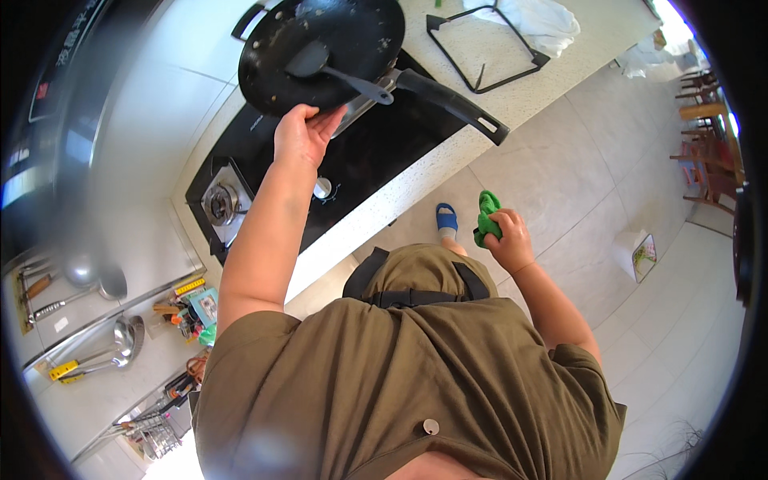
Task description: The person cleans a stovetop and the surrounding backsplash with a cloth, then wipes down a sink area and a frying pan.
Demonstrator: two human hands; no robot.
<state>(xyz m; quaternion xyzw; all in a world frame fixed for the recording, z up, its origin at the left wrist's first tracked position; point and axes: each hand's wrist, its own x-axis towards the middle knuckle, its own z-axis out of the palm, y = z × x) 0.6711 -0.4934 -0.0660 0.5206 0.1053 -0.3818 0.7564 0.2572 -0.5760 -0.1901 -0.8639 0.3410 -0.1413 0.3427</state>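
My left hand (309,133) has its thumb and fingers at the near rim of a black wok (336,36), which stands over the black glass gas hob (384,147). Inside the wok lies a dark grey spatula (311,60), its handle reaching over the rim. The wok's long black handle (450,99) points toward the counter's front edge. Away from the counter, over the floor, my right hand (511,240) grips a bunched green cloth (489,219). How firmly the left fingers hold the rim is partly hidden.
A black pan support (510,79) lies on the speckled counter (576,66) beside a white plastic bag (543,24). An uncovered burner (222,204) is at the hob's left end. Ladles (123,342) hang on the wall at left. A white bin (630,255) stands on the floor.
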